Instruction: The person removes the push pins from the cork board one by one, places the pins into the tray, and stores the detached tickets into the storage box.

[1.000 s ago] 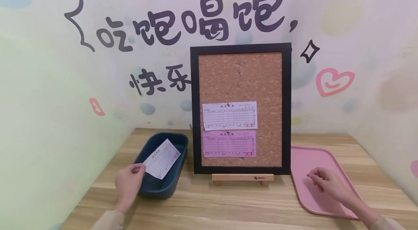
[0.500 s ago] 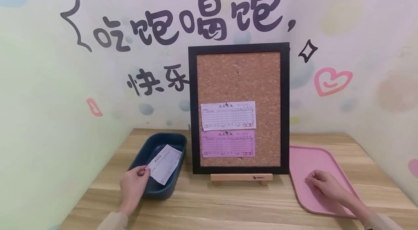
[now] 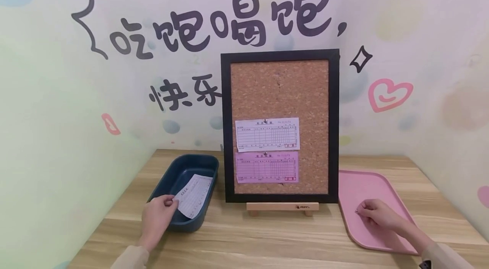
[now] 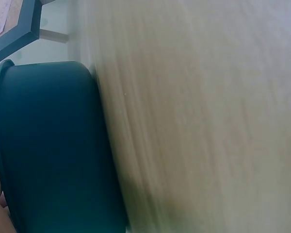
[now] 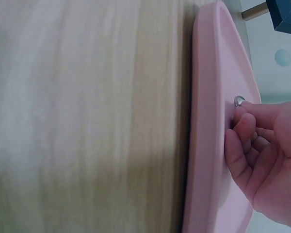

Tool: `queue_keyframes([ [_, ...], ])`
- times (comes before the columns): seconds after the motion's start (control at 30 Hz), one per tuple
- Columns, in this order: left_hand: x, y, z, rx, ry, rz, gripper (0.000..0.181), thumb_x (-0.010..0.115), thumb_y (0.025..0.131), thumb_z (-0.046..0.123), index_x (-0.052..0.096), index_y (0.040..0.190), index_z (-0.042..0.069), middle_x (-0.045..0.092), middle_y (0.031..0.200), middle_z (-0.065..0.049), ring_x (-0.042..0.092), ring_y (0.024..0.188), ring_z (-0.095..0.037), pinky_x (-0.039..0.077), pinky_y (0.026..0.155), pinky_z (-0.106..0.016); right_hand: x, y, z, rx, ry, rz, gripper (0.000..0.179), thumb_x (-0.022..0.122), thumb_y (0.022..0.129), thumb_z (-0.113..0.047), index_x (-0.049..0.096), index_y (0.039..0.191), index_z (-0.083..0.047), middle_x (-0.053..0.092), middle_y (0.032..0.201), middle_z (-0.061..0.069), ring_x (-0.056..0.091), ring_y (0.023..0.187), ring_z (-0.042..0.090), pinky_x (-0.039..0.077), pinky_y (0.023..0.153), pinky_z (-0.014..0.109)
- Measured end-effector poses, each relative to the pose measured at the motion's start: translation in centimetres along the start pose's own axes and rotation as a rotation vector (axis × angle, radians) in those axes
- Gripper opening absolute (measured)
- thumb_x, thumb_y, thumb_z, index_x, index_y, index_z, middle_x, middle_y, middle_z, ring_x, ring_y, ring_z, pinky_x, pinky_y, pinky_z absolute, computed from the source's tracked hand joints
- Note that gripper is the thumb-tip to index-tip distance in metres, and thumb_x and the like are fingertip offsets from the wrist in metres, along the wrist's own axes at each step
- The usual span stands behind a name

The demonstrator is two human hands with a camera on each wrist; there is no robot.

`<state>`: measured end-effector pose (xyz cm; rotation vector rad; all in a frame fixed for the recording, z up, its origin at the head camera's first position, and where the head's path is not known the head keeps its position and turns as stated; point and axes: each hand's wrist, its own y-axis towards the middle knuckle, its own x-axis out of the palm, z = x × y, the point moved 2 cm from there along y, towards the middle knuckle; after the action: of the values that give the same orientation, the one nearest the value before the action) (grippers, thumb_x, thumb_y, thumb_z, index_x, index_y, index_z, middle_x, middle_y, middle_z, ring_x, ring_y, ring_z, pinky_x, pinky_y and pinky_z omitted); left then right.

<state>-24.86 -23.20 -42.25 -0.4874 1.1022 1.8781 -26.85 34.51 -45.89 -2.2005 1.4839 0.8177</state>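
Note:
Thumb and fingers of my left hand (image 3: 155, 220) pinch the left corner of a white printed receipt slip (image 3: 194, 198), which lies slanted within the dark blue bin (image 3: 186, 227) at the left. The left wrist view shows mostly the bin's outer wall (image 4: 53, 141), with a bit of my fingers at its rim. Over the pink tray (image 3: 366, 182) at the right, my right hand (image 3: 382, 214) pinches a small silver thumbtack (image 5: 239, 101) between thumb and forefinger; the other fingers are curled. Part of the thumbtack is hidden by the fingertips.
A black-framed cork board (image 3: 279, 95) stands on a wooden easel (image 3: 282, 206) between bin and tray. Pinned low on it are a white slip (image 3: 267, 135) and, below, a pink slip (image 3: 267, 168). Behind the wooden table (image 3: 275, 239) is a wall with painted lettering.
The slip in my left hand has dropped lower into the bin, and that hand has shifted slightly right. My right hand stays over the tray, a little further left.

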Motion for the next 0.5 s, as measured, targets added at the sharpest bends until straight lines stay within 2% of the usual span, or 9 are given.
queue_keyframes([
  [0.23,-0.22,0.4,0.39,-0.015,0.021,-0.098,0.016,0.068,0.073,0.011,0.07,0.08,-0.003,0.068,0.07,-0.012,0.065,0.068,-0.028,0.047,0.06,-0.039,-0.11,-0.2,0.11,0.023,0.004,-0.008,0.017,0.049,0.091,-0.006,0.058,0.082,0.006,0.048,0.061,-0.005,0.042,0.051,-0.001,0.038,0.046,0.018],
  [0.5,-0.51,0.32,0.33,-0.037,0.014,-0.156,0.019,0.07,0.073,0.014,0.069,0.078,-0.004,0.068,0.07,-0.012,0.065,0.068,-0.027,0.048,0.062,-0.039,-0.25,-0.14,0.13,0.029,0.025,-0.018,0.019,0.049,0.092,-0.006,0.059,0.083,0.007,0.048,0.062,-0.005,0.042,0.052,-0.001,0.037,0.046,0.018],
])
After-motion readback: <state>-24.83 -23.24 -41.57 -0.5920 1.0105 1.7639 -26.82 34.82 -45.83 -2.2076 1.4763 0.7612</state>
